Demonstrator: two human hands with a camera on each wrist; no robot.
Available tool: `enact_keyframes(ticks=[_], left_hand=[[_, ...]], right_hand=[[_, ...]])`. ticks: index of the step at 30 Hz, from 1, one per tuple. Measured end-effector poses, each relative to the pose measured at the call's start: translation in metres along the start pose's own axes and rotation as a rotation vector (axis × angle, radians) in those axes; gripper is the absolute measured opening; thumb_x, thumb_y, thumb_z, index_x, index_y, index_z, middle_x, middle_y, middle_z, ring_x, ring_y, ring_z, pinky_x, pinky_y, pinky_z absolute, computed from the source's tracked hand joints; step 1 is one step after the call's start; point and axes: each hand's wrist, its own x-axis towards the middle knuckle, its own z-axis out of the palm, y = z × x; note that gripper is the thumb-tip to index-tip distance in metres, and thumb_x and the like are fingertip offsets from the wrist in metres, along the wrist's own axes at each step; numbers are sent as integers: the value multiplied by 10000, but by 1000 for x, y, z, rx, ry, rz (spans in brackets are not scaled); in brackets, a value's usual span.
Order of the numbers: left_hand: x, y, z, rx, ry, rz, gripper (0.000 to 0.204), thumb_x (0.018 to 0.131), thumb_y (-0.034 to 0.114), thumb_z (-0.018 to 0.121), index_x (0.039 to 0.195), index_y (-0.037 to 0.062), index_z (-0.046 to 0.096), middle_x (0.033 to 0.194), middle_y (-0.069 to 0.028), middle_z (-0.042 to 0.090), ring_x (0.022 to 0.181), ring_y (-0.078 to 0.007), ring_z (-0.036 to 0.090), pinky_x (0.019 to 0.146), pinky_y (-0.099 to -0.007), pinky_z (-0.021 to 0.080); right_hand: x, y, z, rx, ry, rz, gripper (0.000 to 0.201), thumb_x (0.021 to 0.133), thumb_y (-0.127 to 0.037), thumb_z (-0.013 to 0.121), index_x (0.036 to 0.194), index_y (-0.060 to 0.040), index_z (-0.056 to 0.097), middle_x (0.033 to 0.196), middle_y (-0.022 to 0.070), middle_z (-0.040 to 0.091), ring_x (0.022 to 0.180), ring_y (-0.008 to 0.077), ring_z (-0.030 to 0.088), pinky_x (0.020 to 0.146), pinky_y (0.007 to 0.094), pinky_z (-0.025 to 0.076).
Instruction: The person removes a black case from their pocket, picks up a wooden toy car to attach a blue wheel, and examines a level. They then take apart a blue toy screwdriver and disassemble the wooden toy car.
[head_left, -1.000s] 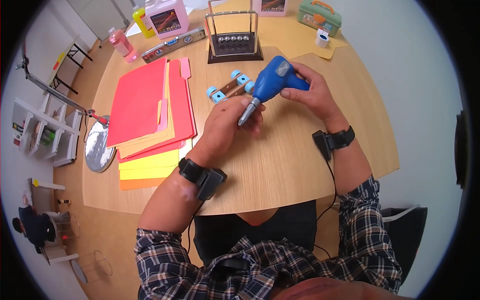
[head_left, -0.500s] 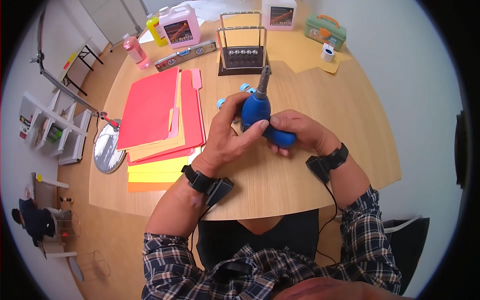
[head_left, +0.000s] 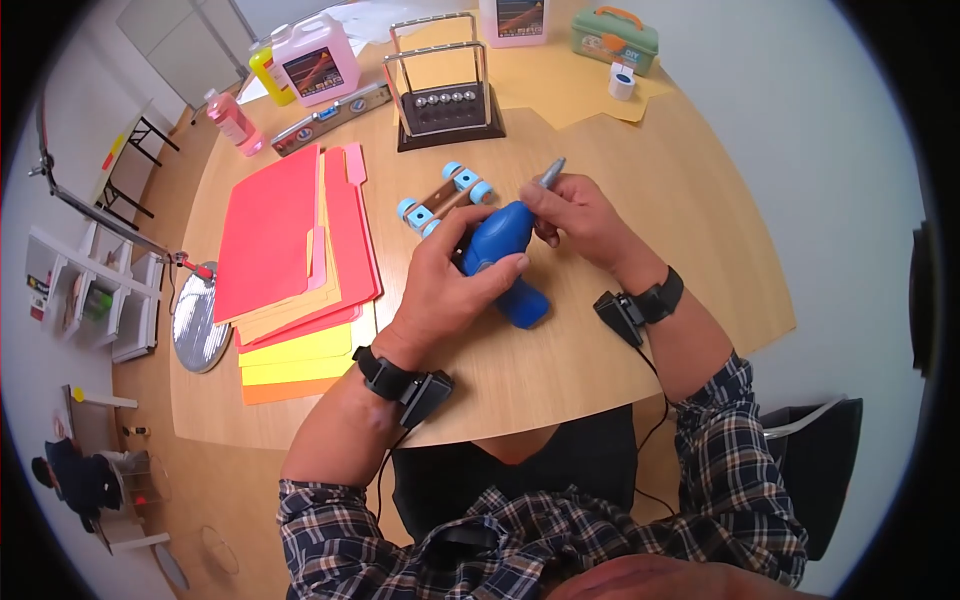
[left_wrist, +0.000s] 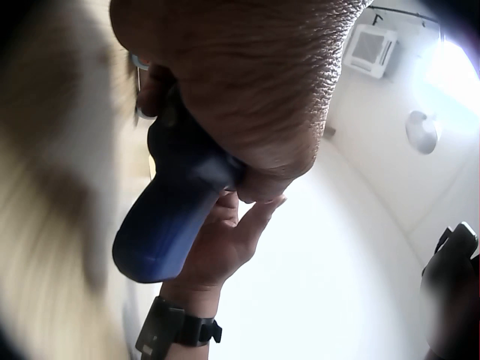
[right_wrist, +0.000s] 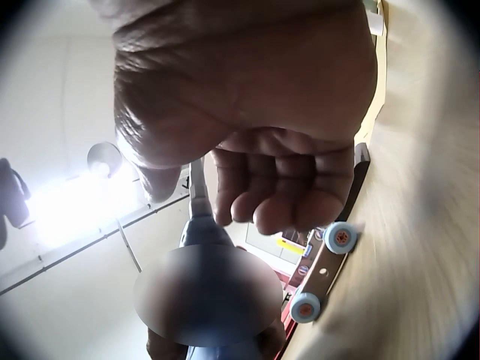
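A blue toy power drill (head_left: 503, 238) is held over the table, its handle (left_wrist: 169, 225) hanging down toward me. My left hand (head_left: 438, 288) grips its body, thumb along the near side and fingers around the far side. At the front end my right hand (head_left: 585, 222) pinches the grey metal bit (head_left: 553, 172) between thumb and fingers; the tip sticks out beyond them. In the right wrist view the bit passes between the thumb and curled fingers (right_wrist: 281, 191). Just behind the left hand sits a small wooden toy car chassis (head_left: 440, 203) with light blue wheels (right_wrist: 341, 238).
Red and yellow folders (head_left: 275, 230) lie stacked on the left. Behind stand a Newton's cradle (head_left: 450, 125), a spirit level (head_left: 330, 118), a pink bottle (head_left: 235, 122) and a pink jug (head_left: 318, 65). A green toolbox (head_left: 615, 45) and a tape roll (head_left: 621, 85) are at back right.
The drill has turned from pointing left toward me to pointing away and right. My left hand has moved from the bit to the body, my right from the handle to the bit.
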Motion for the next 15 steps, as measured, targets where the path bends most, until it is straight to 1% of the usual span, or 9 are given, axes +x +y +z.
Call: enact_keyframes(ticks=[1,3,4,6,7,10,12,14,15], left_hand=[[-1,3,3,10,5,3,630,921,258,894,1421,5,606,1259,-106,676,1117,-189,678,999,-344,559],[-3,7,5,19,6,4,639,917,270,899,1422,5,610,1262,-113,682,1115,-193,681,997,-343,559],[-3,8,6,69,33,20,628,908,285,898,1397,4,623,1234,-126,695,1104,-207,689,984,-357,564],[-4,12,8,120,60,36,617,899,301,898,1371,2,636,1205,-140,709,1094,-222,696,970,-370,568],[-5,15,8,148,57,29,623,896,305,901,1370,2,635,1202,-145,709,1091,-226,698,969,-371,568],[-7,15,10,195,54,13,632,896,316,905,1373,1,633,1194,-144,708,1092,-224,697,968,-371,567],[-8,14,12,213,54,7,637,900,323,906,1376,2,630,1189,-139,706,1096,-218,694,968,-371,566],[-8,15,14,-52,7,-114,651,931,361,892,1399,-2,621,1197,-130,703,1112,-200,684,970,-362,563],[-8,11,14,-53,5,-114,651,931,361,892,1399,-2,621,1197,-130,703,1112,-200,684,970,-362,563]], right_hand=[[0,-2,5,2,4,2,484,1078,-506,703,948,-41,741,735,-32,597,637,59,540,569,233,422],[-2,-9,14,-26,82,18,521,1061,-532,721,816,-72,716,685,-40,565,600,51,497,537,239,380],[-3,-11,15,-25,85,21,521,1061,-532,721,816,-72,716,685,-40,565,600,51,497,537,239,380],[-3,-12,15,-30,110,36,566,1043,-560,730,739,-85,684,675,-37,565,601,55,493,540,246,375],[-3,-12,15,-29,111,37,566,1043,-560,730,739,-85,684,675,-37,565,601,55,493,540,246,375],[-1,-12,14,-20,149,127,592,1033,-577,729,714,-81,679,659,-34,555,595,63,487,538,261,371],[0,-16,15,-95,173,157,584,1033,-555,727,707,-74,669,658,-29,553,595,72,484,538,273,366],[2,-13,14,-86,199,168,572,1037,-539,724,705,-78,664,656,-29,548,595,73,480,538,277,364],[3,-11,13,-77,225,176,560,1041,-522,721,702,-81,660,654,-29,544,596,74,476,538,281,362]])
